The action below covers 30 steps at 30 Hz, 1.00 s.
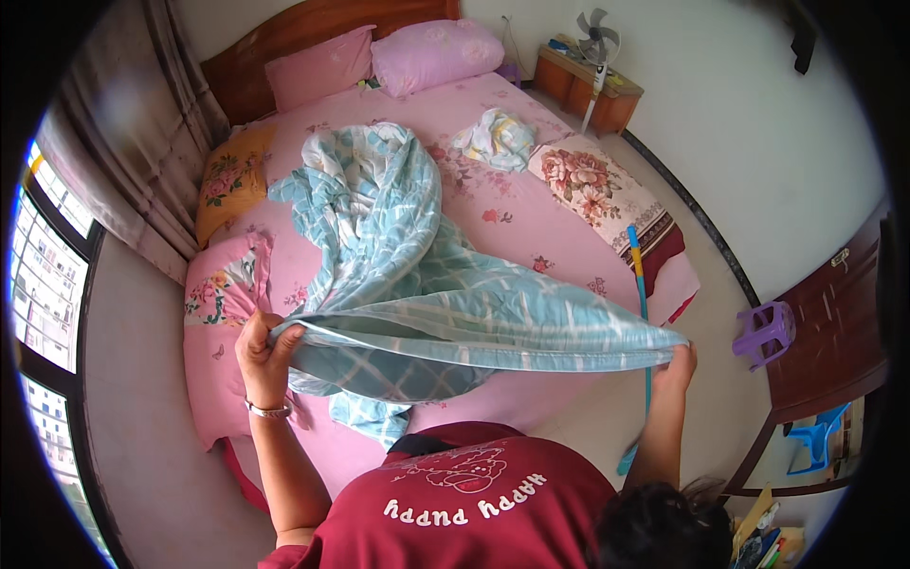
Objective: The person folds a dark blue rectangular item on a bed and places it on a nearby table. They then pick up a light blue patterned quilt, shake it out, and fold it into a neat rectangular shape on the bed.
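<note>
The left hand (263, 358) was closed on the near edge of a blue checked cover (531, 294), its thumb showing on the near side of the cloth, and the right hand (677, 364) gripped the other end of that edge at what looked like a corner, though its fingertips were partly hidden. The cover stretched between the two hands, its edge parting into two layers; beyond the left hand the rest lay bunched on the pink sheet (474, 194) of the bed.

Doing this well called for an even pull: both hands at like height, the edge taut without straining, each pinch taking in both layers so that neither slipped. The twisted folds ahead of the left hand probably needed loosening first, since a hard tug there could have dragged the whole heap along. Below and right of the left hand a loose end (370, 415) hung low and was best lifted clear. The long blue pole (644, 284), just beside the right hand, asked for care, as a wide sweep might have knocked it.
</note>
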Motion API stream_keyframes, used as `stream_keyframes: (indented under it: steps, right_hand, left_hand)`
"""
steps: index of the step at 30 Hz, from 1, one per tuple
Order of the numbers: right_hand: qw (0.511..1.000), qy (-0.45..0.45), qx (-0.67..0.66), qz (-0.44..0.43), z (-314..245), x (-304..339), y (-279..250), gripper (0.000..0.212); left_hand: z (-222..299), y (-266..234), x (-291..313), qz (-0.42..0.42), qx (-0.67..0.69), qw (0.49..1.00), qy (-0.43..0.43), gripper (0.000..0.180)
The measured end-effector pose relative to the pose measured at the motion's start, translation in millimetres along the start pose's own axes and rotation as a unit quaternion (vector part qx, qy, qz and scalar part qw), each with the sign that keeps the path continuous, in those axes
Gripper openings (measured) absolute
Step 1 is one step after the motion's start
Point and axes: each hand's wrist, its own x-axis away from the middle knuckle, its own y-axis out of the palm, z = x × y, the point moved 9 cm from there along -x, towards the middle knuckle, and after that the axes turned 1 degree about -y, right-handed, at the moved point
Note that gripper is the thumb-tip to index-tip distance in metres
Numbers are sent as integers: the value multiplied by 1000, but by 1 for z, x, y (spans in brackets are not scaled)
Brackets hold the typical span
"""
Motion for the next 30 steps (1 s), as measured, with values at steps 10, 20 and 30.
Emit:
stream_keyframes:
  steps: [10, 20, 30]
  right_hand:
    - [513, -201, 812, -191, 120, 45, -65, 18]
    - [916, -128, 379, -8, 63, -96, -176, 23]
    - [717, -246, 178, -628, -1, 270, 177, 75]
  left_hand:
    - [39, 8, 4, 5, -50, 994, 101, 29]
    - [65, 45, 7, -86, -38, 983, 160, 28]
    - [137, 166, 49, -249, 39, 926, 282, 26]
